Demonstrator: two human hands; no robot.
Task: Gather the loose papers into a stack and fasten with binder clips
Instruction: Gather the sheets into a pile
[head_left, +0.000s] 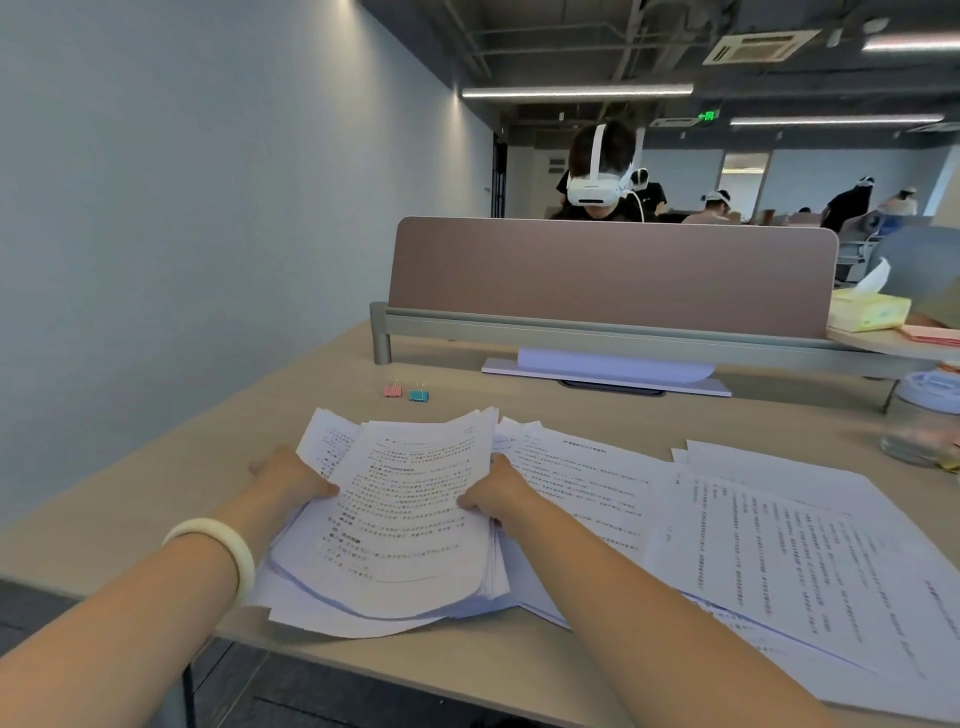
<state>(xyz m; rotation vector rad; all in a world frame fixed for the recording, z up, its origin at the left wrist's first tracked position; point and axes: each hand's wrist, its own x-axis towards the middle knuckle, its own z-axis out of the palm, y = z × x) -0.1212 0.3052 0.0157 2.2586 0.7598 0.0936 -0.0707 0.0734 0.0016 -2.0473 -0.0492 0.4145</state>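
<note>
Right now both hands grip a thick stack (400, 519) of printed papers at the near left of the table (130, 499). Left hand (291, 480) clasps the stack's left edge, thumb on the top sheet, the other fingers tucked beneath and out of sight. Right hand (493, 493) clasps the right edge the same way, thumb pressed on the top page and fingers curled under the pile. A pale bangle (223, 551) sits on the left wrist. The stack is uneven: its far edge lifts and bows, and several sheets jut out at the left and near sides. More loose papers (769, 551) lie spread flat to the right, some overlapping, reaching the near right edge of the table, and a few run under the stack's right side. Two binder clips stand just beyond the stack, apart from it: a pink clip (392, 391) and, just to its right, a blue clip (418, 396). Farther back is a brown divider (613, 275), with a tissue box (867, 310) at the far right. A jar (924, 421) stands at the right edge.
</note>
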